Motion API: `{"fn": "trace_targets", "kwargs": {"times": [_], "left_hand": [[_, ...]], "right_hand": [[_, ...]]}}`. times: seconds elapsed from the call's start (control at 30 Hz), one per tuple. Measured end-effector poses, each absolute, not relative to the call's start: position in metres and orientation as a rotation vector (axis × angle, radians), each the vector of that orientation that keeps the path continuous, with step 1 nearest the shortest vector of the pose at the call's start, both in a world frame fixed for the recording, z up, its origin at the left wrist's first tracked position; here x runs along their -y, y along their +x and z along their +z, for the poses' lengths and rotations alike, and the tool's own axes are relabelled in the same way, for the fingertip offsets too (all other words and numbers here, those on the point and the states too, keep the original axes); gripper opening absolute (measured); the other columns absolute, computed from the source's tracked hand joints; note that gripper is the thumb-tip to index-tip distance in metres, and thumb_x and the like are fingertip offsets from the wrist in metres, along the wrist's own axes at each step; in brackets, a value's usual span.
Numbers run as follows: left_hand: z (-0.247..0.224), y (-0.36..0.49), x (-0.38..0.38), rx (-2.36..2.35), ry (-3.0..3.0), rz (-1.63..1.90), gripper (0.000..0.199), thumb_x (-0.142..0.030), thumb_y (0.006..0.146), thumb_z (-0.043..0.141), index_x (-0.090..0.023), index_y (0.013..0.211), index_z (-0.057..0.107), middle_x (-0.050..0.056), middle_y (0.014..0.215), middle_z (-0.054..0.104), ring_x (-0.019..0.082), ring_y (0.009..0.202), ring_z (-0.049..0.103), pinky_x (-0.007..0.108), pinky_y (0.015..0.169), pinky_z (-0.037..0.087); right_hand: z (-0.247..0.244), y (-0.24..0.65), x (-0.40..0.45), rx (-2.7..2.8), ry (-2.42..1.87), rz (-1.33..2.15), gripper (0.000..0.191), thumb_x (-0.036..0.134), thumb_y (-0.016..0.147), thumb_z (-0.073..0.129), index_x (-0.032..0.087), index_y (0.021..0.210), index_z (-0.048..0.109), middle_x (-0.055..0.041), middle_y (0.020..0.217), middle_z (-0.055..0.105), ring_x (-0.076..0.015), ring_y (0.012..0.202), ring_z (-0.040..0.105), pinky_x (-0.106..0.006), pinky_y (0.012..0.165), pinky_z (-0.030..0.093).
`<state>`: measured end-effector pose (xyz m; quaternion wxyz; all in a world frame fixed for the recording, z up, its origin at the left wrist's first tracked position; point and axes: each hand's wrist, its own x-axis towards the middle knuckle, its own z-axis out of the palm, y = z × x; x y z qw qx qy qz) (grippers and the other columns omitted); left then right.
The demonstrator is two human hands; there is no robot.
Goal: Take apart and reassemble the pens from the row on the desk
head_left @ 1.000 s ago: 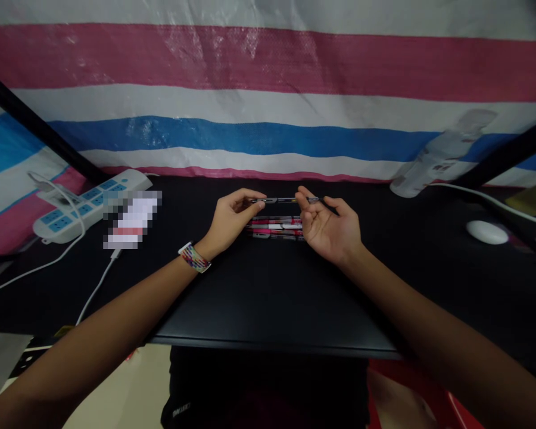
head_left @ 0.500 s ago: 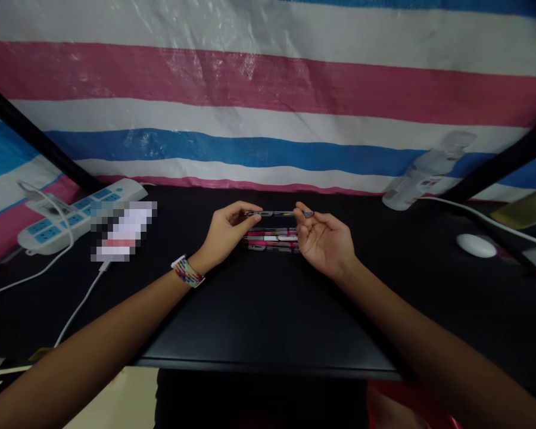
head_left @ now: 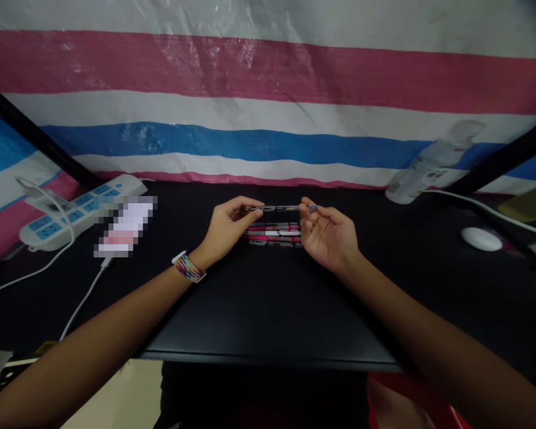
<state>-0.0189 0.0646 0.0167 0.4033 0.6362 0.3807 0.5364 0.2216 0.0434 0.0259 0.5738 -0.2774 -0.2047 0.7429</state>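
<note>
The left hand (head_left: 226, 229) pinched one end of a pen (head_left: 288, 209) between its thumb and fingers. The right hand (head_left: 333, 238) was turned palm up, its fingers curled loosely about the other end, so the pen was gripped by both hands at once. It was held just past the far side of a pile of pens (head_left: 274, 234), apart from the pile. The pen's long axis ran straight from side to side, nearly level and roughly in line with the pens in the pile. Its clip sat toward the left hand and its clear barrel toward the right hand; which end was the writing tip was too small to tell.

The pile itself, pink, white, dark and clear, lay flat on the black counter (head_left: 268, 298), its two ends partly hidden by the hands. A colourful wristband (head_left: 190, 267) circled the left wrist, to the left of the pile and nearer the person.

Well to the left of the pile lay a flat, blurred-out thing (head_left: 125, 229) with a white cord (head_left: 78, 302) at its near end. Just beyond that stretched a white power strip (head_left: 78, 215) with blue sockets, set at a slant. To the right of the pile, well apart, was a white mouse (head_left: 481, 239); farther back on that side a clear bottle (head_left: 433, 167) stood. Behind the pile, across the whole back, hung a striped sheet (head_left: 268, 71) in white, red and blue.
</note>
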Motion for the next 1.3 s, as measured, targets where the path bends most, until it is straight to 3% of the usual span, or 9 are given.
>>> {"fn": "trace_targets", "kwargs": {"times": [0.43, 0.63, 0.87, 0.97, 1.07, 1.17, 1.3], "left_hand": [[0.014, -0.02, -0.066, -0.957, 1.601, 1.343, 0.022, -0.037, 0.092, 0.088, -0.02, 0.106, 0.084, 0.007, 0.099, 0.083, 0.02, 0.091, 0.076, 0.034, 0.084, 0.062], [0.014, -0.02, -0.066, -0.945, 1.616, 1.356, 0.026, -0.04, 0.09, 0.09, -0.02, 0.105, 0.084, 0.007, 0.102, 0.084, 0.021, 0.094, 0.077, 0.034, 0.085, 0.062], [0.014, -0.021, -0.067, -0.953, 1.665, 1.346, 0.021, -0.035, 0.092, 0.087, -0.021, 0.106, 0.084, 0.006, 0.101, 0.083, 0.02, 0.092, 0.076, 0.034, 0.084, 0.062], [0.014, -0.022, -0.068, -0.959, 1.69, 1.353, 0.019, -0.032, 0.092, 0.086, -0.02, 0.106, 0.083, 0.006, 0.1, 0.082, 0.019, 0.092, 0.075, 0.033, 0.085, 0.061], [0.013, -0.024, -0.071, -0.97, 1.709, 1.373, 0.016, -0.027, 0.091, 0.084, -0.02, 0.105, 0.082, 0.005, 0.1, 0.081, 0.019, 0.091, 0.074, 0.033, 0.085, 0.06], [0.011, -0.027, -0.074, -0.997, 1.724, 1.371, 0.016, -0.026, 0.091, 0.083, -0.02, 0.105, 0.082, 0.006, 0.101, 0.081, 0.019, 0.091, 0.074, 0.034, 0.085, 0.06], [0.009, -0.03, -0.076, -1.118, 1.813, 1.31, 0.019, -0.034, 0.095, 0.08, -0.021, 0.108, 0.085, 0.008, 0.104, 0.083, 0.021, 0.09, 0.074, 0.036, 0.083, 0.057]], "right_hand": [[0.025, 0.222, -0.042, 0.674, -0.701, 1.659, 0.033, 0.032, 0.097, 0.059, 0.021, 0.122, 0.077, -0.0074, 0.119, 0.086, -0.0176, 0.096, 0.084, -0.025, 0.079, 0.071], [0.025, 0.221, -0.044, 0.487, -0.681, 1.733, 0.027, 0.018, 0.089, 0.063, 0.02, 0.113, 0.077, -0.0043, 0.097, 0.086, -0.0131, 0.075, 0.08, -0.019, 0.071, 0.069], [0.029, 0.22, -0.042, 0.642, -0.771, 1.633, 0.028, 0.03, 0.091, 0.063, 0.02, 0.111, 0.079, -0.0069, 0.102, 0.086, -0.0139, 0.074, 0.077, -0.022, 0.07, 0.068], [0.027, 0.218, -0.043, 0.831, -0.875, 1.481, 0.034, 0.04, 0.093, 0.067, 0.018, 0.112, 0.083, -0.0087, 0.097, 0.084, -0.0161, 0.069, 0.074, -0.03, 0.069, 0.069], [0.02, 0.219, -0.046, 1.111, -1.022, 1.114, 0.026, 0.039, 0.089, 0.08, 0.02, 0.106, 0.085, -0.0068, 0.09, 0.082, -0.0183, 0.069, 0.075, -0.036, 0.072, 0.068], [0.013, 0.221, -0.049, 1.326, -1.11, 0.775, 0.023, 0.04, 0.09, 0.081, 0.023, 0.105, 0.088, -0.0069, 0.097, 0.084, -0.0235, 0.084, 0.079, -0.044, 0.083, 0.069], [0.008, 0.226, -0.052, 1.519, -1.19, 0.612, 0.018, 0.034, 0.094, 0.075, 0.029, 0.104, 0.089, -0.0061, 0.112, 0.086, -0.0283, 0.101, 0.079, -0.051, 0.097, 0.065]]}}
